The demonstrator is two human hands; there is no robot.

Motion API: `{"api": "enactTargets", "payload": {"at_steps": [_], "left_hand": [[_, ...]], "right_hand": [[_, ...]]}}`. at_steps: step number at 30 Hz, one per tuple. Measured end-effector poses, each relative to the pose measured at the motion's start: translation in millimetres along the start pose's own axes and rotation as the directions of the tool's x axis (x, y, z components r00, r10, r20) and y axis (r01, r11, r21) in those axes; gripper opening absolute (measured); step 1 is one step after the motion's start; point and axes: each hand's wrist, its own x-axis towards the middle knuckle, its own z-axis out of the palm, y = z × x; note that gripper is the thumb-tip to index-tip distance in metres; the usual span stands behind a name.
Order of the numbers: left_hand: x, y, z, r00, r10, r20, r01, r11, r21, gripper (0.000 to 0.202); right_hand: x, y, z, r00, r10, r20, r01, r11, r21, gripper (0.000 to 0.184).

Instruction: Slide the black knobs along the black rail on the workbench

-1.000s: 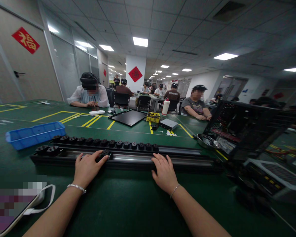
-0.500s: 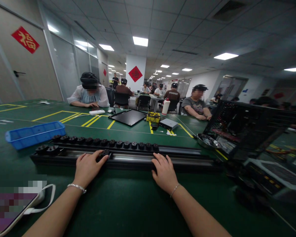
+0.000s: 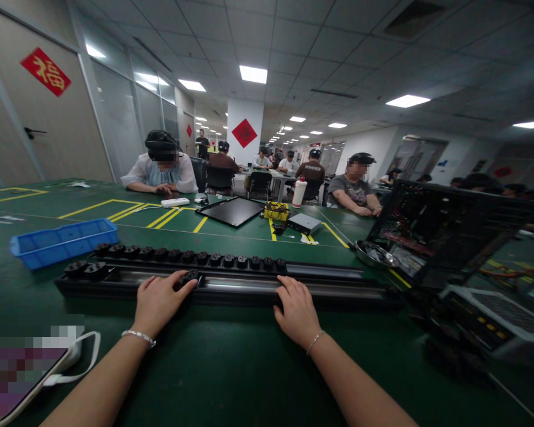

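Observation:
A black power track [image 3: 244,286] with a shiny inner channel lies across the green table in front of me. My left hand [image 3: 160,299] pinches a black socket module [image 3: 190,276] seated in the channel, thumb on its near side and fingers behind. Farther right, my right hand [image 3: 296,308] lies across the same track, fingertips over the far edge and thumb at the near edge. Two more socket modules [image 3: 95,270] sit at the track's left end. Directly behind, a second track [image 3: 324,271] carries a row of several socket modules [image 3: 216,259].
A blue bin [image 3: 64,242] stands at left. On the right are an open computer case [image 3: 445,231], a metal bowl [image 3: 376,255] and a power supply [image 3: 493,323]. A dark panel [image 3: 231,210] and a yellow basket [image 3: 276,210] lie farther back. Two people sit across the table.
My hands, the tracks and the modules look the same as before. Only a standing person far back has shifted slightly left.

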Motion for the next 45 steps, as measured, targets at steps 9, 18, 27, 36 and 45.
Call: {"api": "enactTargets", "payload": {"at_steps": [9, 18, 27, 36, 45], "left_hand": [[1, 0, 4.2, 0.999, 0.037, -0.01, -0.037, 0.999, 0.026, 0.058], [0, 1, 6.6, 0.999, 0.019, -0.031, -0.018, 1.0, 0.014, 0.054], [-2, 1, 9.3, 0.997, 0.062, -0.038, -0.061, 0.998, 0.004, 0.055], [-6, 13, 12.2, 0.985, 0.16, -0.062, -0.159, 0.987, 0.021, 0.053], [-6, 15, 9.7, 0.989, 0.13, -0.074, -0.128, 0.991, 0.038, 0.049]], "right_hand": [[4, -1, -5, 0.993, 0.03, 0.117, -0.025, 0.999, -0.047, 0.018], [2, 1, -2, 0.999, 0.009, 0.038, -0.008, 1.0, -0.015, 0.022], [2, 4, 0, 0.999, -0.036, 0.033, 0.036, 0.999, 0.016, 0.029], [3, 2, -3, 0.999, -0.024, 0.04, 0.023, 1.0, 0.014, 0.041], [2, 2, -2, 0.998, -0.026, 0.051, 0.025, 1.0, 0.008, 0.029]]}}
